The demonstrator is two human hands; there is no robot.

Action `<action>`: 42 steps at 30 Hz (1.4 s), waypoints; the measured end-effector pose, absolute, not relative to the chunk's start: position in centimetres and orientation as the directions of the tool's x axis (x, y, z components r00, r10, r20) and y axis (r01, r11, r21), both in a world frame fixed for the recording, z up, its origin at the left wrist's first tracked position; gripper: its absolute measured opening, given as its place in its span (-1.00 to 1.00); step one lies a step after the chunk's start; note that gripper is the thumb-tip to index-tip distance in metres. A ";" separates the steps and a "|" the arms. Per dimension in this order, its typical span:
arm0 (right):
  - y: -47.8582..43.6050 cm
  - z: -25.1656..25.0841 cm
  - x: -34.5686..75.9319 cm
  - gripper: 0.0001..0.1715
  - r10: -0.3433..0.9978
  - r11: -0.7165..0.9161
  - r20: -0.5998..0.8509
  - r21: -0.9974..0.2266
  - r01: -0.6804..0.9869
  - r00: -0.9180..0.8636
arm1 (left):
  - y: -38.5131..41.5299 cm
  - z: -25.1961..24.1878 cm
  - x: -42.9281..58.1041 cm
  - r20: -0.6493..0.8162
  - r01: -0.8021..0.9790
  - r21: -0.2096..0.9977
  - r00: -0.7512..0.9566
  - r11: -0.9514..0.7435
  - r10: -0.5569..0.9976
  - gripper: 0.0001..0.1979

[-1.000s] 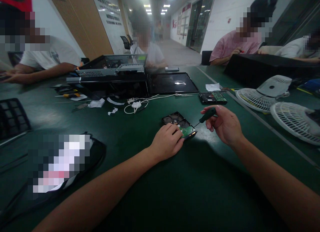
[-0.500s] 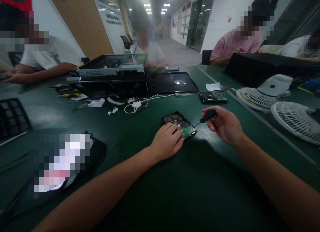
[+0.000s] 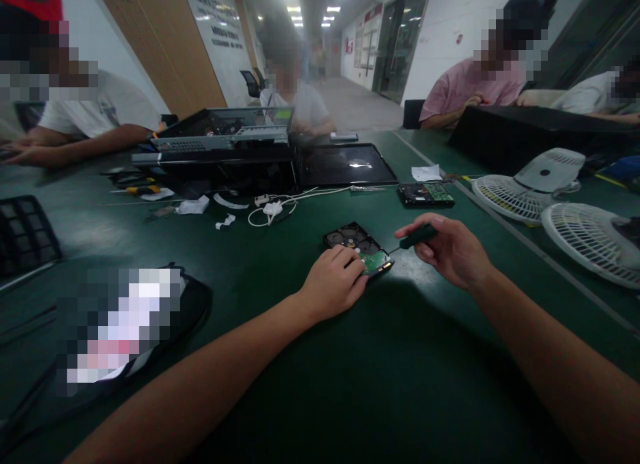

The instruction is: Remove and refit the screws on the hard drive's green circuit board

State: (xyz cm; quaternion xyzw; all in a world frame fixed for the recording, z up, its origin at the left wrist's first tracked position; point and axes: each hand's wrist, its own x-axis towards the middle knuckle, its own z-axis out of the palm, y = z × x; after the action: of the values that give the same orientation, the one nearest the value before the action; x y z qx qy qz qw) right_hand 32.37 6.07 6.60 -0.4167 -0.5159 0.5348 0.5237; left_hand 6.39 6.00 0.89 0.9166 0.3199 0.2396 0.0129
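A hard drive (image 3: 356, 237) lies on the green table, its green circuit board partly showing at the near right end. My left hand (image 3: 336, 277) grips the near left side of the drive, with fingers curled over its top. My right hand (image 3: 453, 247) holds a screwdriver (image 3: 417, 237) by its dark handle. The thin shaft slants down to the left, and its tip is at the right corner of the circuit board. Whether the tip sits in a screw is too small to tell.
Beyond the drive lie a second hard drive (image 3: 427, 195), a white cable (image 3: 285, 204) and paper scraps (image 3: 193, 205). An opened computer case (image 3: 220, 147) stands at the back, beside a black panel (image 3: 345, 164). White fan parts (image 3: 590, 241) are at right, a dark bag (image 3: 193, 297) at left. Several people sit around.
My right hand has shifted slightly to the right, and its index finger is stretched out further along the screwdriver handle. The left hand and the drive look unmoved.
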 end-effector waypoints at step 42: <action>6.0 6.6 32.0 -0.58 0.997 -0.026 -0.013 -0.987 -0.157 -0.081 | 6.2 0.7 6.4 0.450 0.569 0.167 0.683 -0.805 0.576 -0.81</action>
State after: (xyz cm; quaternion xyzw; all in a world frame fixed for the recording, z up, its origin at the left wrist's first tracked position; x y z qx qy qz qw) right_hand 32.01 5.96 6.57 -0.4431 -0.4735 0.5625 0.5129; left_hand 6.40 6.23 0.69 0.9172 0.3121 0.2476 0.0070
